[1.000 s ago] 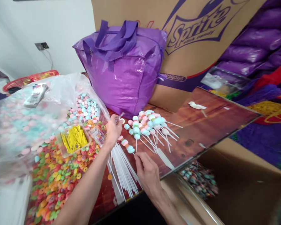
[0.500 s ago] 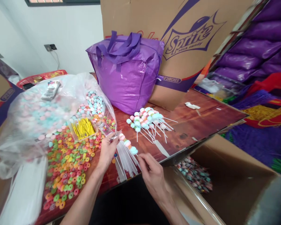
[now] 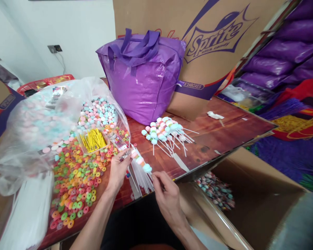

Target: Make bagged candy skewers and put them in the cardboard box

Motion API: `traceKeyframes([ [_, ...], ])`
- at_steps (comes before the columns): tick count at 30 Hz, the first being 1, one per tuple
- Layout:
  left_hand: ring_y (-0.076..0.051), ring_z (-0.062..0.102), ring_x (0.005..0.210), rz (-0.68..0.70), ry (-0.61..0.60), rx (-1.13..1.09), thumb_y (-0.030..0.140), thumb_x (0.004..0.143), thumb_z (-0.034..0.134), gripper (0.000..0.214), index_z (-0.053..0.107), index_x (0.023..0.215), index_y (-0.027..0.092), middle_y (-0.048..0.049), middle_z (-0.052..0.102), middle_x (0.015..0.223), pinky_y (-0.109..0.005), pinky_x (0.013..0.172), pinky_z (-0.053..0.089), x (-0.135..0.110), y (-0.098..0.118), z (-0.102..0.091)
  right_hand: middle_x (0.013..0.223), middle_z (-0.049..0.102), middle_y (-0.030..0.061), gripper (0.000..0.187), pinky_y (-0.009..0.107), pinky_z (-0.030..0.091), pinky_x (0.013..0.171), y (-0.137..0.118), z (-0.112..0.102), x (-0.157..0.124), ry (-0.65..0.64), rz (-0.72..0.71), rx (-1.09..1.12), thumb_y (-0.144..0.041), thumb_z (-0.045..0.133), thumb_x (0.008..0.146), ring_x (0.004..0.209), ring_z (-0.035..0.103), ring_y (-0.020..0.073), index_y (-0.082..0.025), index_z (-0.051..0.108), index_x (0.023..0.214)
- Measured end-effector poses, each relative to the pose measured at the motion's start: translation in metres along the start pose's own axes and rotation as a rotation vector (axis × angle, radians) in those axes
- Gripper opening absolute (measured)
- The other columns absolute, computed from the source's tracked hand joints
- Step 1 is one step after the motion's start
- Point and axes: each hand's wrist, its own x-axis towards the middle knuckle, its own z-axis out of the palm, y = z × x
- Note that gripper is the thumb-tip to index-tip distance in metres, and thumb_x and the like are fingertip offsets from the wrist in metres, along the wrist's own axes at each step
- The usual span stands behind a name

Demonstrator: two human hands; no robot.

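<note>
A marshmallow candy skewer [image 3: 140,160], with pink, white, orange and pale blue pieces, slants between my two hands. My right hand [image 3: 167,192] is closed in a pinch on its stick end, below the blue piece. My left hand [image 3: 118,171] is closed at the upper end, gripping a crinkled clear plastic wrapper [image 3: 126,155] beside the top pink piece. Whether the wrapper reaches over the candy is hard to see. Beneath the skewer lies a bundle of white sticks [image 3: 142,178]. More candy skewers [image 3: 163,129] lie in a pile beyond, sticks toward me.
Loose gummy rings [image 3: 78,184] spread left, beside a tub of yellow twist ties [image 3: 93,140]. Behind are a plastic bag of marshmallows [image 3: 41,118] and a purple bag [image 3: 143,83]. A cardboard box [image 3: 266,170] stands below the table's right edge; white sticks [image 3: 28,208] lie front left.
The skewer has shifted slightly left and both hands keep their grips. The view has tilted a little downward.
</note>
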Motion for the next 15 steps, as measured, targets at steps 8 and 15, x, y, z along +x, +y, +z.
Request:
traceKeyframes([
  [8,-0.022,0.068,0.102,0.065,-0.025,0.162,0.03,0.071,0.079,0.034,0.077,0.104,0.02,-0.0081,0.075,0.108,-0.034,0.098,0.048,-0.009,0.013,0.004,0.072,0.057,0.0001,0.02,0.023,0.043,0.062,-0.002,0.011,-0.008,0.029,0.114,0.05,-0.022,0.049,0.097,0.064,0.054,0.0133,-0.019,0.06,0.081],
  [15,-0.021,0.067,0.097,0.271,-0.007,0.3,0.015,0.074,0.072,0.025,0.08,0.097,0.024,-0.0059,0.075,0.103,-0.033,0.096,0.048,-0.013,0.004,-0.005,0.07,0.055,-0.0008,0.023,0.022,0.041,0.059,-0.008,0.015,-0.009,-0.017,0.153,0.099,-0.024,0.049,0.097,0.062,0.051,0.0125,-0.019,0.058,0.076],
])
